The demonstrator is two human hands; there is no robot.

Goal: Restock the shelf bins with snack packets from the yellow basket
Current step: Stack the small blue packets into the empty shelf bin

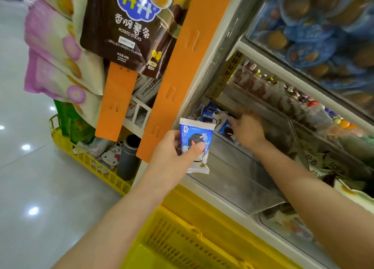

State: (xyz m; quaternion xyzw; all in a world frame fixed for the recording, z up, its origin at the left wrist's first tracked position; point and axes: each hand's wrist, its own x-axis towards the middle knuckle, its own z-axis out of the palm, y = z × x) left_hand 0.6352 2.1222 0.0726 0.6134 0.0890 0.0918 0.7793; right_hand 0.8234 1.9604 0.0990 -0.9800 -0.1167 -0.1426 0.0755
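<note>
While the left hand (174,147) grips one snack packet (195,143) between thumb and curled fingers, just right of the lower end of the long orange strip (182,66), the right hand (248,129) reaches farther right of that strip into a clear shelf bin (242,177). Its fingers are motion-blurred, so whether they grasp anything cannot be told. The held packet is a glossy blue-and-white pouch, rectangular, with crimped, serrated end seals. At least three like packets (208,116) lie in the bin, right of the strip and touching or just beside the right hand. The bin has smooth transparent plastic walls.

Two orange strips appear: the long one, flat and matte with slotted cut-outs, and a shorter one (116,103) to its left. Two yellow baskets of slatted plastic are seen: one (182,246) below the long strip's lower end, one (87,161) lower left of it, the latter containing one grey cylinder (129,157). Left of the strip's upper part hang one shiny brown potato-stick bag (125,32) and three pink-and-cream bags (52,46).
</note>
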